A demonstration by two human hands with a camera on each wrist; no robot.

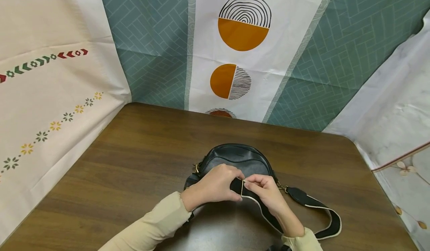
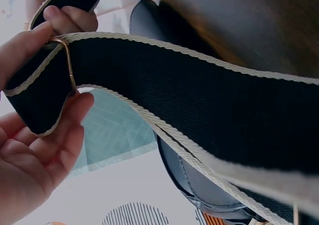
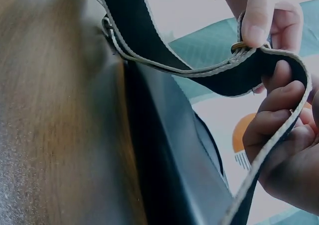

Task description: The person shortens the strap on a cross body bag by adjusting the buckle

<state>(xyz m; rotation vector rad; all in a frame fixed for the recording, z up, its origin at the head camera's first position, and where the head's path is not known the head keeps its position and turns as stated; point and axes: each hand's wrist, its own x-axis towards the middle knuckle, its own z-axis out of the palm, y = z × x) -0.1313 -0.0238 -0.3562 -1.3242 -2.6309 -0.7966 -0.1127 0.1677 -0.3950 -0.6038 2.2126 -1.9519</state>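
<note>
A black handbag [image 1: 240, 159] with a rounded top lies on the table, partly hidden behind the hands. Its wide black shoulder strap [image 2: 149, 75] has pale woven edges and carries a thin gold slider buckle [image 2: 70, 65]. My left hand [image 1: 216, 183] grips the strap at this buckle, thumb at one edge and fingers at the other. Close beside it, my right hand [image 1: 268, 195] pinches the strap just right of the buckle. In the right wrist view the strap bends in a loop around the curled fingers of the right hand [image 3: 281, 110].
On the right, the strap's far part [image 1: 332, 221] curves over the brown wooden table [image 1: 117, 169] from a gold clasp [image 1: 282, 187] at the bag's side. Patterned cloth [image 1: 154, 49] hangs behind the table, with more cloth at both sides.
</note>
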